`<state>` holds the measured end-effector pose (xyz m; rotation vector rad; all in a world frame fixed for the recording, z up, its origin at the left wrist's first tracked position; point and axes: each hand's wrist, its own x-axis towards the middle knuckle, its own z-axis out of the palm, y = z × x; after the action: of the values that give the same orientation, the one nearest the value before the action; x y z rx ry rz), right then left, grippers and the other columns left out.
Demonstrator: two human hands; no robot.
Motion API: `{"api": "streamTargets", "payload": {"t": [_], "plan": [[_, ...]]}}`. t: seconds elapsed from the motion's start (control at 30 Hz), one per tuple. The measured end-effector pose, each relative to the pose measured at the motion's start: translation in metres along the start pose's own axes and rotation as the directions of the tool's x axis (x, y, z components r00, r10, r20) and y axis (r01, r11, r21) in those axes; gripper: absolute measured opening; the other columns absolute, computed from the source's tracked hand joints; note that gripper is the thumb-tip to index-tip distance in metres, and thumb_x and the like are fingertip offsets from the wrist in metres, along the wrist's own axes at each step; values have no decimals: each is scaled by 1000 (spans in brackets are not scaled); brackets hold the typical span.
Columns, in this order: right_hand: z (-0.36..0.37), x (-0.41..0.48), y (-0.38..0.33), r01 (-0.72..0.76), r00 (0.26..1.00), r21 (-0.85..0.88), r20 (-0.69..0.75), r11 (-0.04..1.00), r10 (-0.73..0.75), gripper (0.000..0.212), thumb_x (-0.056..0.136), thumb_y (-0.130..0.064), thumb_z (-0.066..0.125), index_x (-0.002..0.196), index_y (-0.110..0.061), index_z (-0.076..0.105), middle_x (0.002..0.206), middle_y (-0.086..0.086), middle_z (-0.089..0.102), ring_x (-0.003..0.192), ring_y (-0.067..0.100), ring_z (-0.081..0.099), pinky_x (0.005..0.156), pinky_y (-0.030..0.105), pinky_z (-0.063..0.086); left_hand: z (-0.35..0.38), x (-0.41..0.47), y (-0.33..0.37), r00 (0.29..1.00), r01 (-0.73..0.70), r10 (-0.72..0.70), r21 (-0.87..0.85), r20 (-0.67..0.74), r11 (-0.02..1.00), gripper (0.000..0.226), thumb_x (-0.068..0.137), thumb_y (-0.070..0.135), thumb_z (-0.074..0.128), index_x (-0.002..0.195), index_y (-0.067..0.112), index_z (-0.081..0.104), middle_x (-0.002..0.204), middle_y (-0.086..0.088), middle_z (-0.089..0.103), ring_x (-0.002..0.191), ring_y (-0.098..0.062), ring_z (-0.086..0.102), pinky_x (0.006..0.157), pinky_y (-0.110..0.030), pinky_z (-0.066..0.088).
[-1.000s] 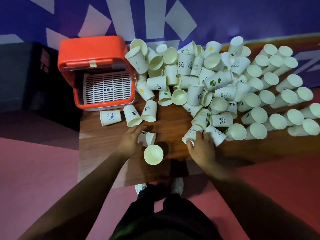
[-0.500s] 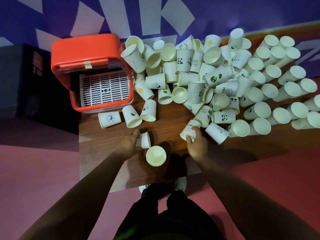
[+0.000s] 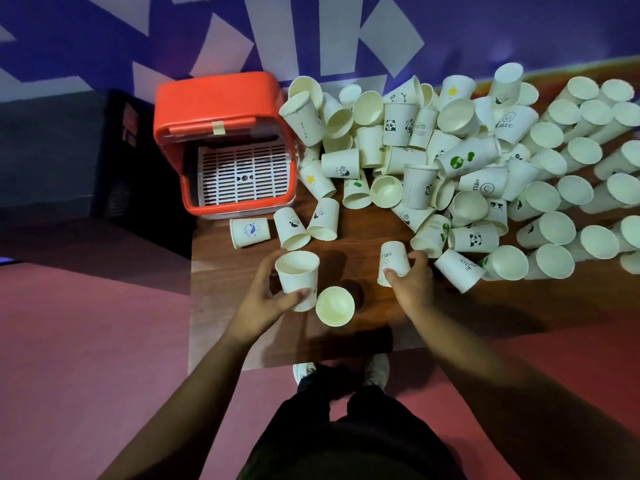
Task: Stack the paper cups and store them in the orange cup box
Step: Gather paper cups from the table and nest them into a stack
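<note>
My left hand [image 3: 266, 301] grips a white paper cup [image 3: 298, 277], mouth facing away from me, above the near part of the wooden table [image 3: 349, 233]. My right hand [image 3: 410, 284] holds a cup printed HELLO [image 3: 393, 261], bottom end away from me. Between the hands an upright empty cup [image 3: 335, 305] stands on the table. The orange cup box [image 3: 221, 140] sits at the table's far left corner, its front open, showing a white slotted tray [image 3: 244, 174] inside. A big heap of loose cups [image 3: 450, 157] covers the far and right side.
Three cups lie just in front of the box [image 3: 250, 232], [image 3: 292, 228], [image 3: 323, 219]. The table's near edge ends just above my shoes [image 3: 304, 372]. A dark cabinet [image 3: 104, 161] stands left of the box. The floor is pink.
Both hands have lifted a cup off the table and drawn it toward me. The left cup, lying on its side before, is now held up. The upright cup has not moved.
</note>
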<state>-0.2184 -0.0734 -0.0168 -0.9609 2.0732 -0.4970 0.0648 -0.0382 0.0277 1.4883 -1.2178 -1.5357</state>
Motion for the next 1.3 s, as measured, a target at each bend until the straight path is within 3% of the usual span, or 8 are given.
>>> {"api": "streamTargets", "payload": {"t": [0.23,0.33,0.5,0.67,0.77,0.97,1.17,1.3], "plan": [[-13,-19,-1,-29,995,189,95,982,11,75,75,-36,78,137,-21,38,123,7,56,106,21,57,84,33,44,32,-17,-1,997,-47,45,27,68,999,74,79,1,82,136,17,38,134,-2,48,123,-1,52,95,-16,48],[-21,-27,-2,-51,991,279,134,959,14,79,66,-49,76,133,-27,41,119,2,58,104,18,60,92,44,53,42,-14,-8,986,-147,119,257,120,955,87,82,13,83,151,29,32,141,14,43,130,8,41,101,-10,40],[-35,-37,-7,-46,982,388,186,921,-29,57,78,-41,75,125,-24,49,116,4,63,103,17,64,91,47,55,53,-2,-33,963,-271,212,577,169,770,86,78,28,82,151,29,38,146,5,48,130,-13,42,108,-45,42],[-47,-47,-19,125,971,303,159,945,-180,37,76,-45,73,105,-27,60,109,-3,68,101,13,65,86,33,55,49,1,-48,955,-224,76,531,286,817,91,84,46,76,157,34,24,162,16,23,147,-1,16,124,-38,14],[-49,-56,-26,250,938,215,188,944,-291,34,84,-35,71,116,-28,63,116,-4,63,103,5,61,77,13,48,44,1,-56,959,-187,43,511,281,839,86,86,47,75,155,43,25,162,17,27,150,-6,20,124,-44,20],[-43,-74,-38,454,848,52,282,889,-450,69,70,-46,73,134,-45,48,127,-6,46,115,14,55,98,41,50,28,-1,-51,981,-88,17,368,191,926,101,74,60,77,156,45,21,161,19,26,151,-8,21,122,-39,24],[-31,-85,-43,670,693,-73,421,739,-586,79,75,-37,77,143,-32,36,136,-7,46,125,13,46,104,36,43,8,-12,-27,986,-116,76,283,148,952,58,83,56,67,138,51,51,137,15,54,130,-12,48,105,-30,42],[-7,-89,-33,787,587,-160,489,595,-645,83,78,-37,76,147,-16,36,146,1,40,135,16,39,111,30,37,10,-16,-29,976,-65,13,234,217,970,48,89,46,72,135,46,57,133,13,60,131,-5,49,108,-24,40]]}}
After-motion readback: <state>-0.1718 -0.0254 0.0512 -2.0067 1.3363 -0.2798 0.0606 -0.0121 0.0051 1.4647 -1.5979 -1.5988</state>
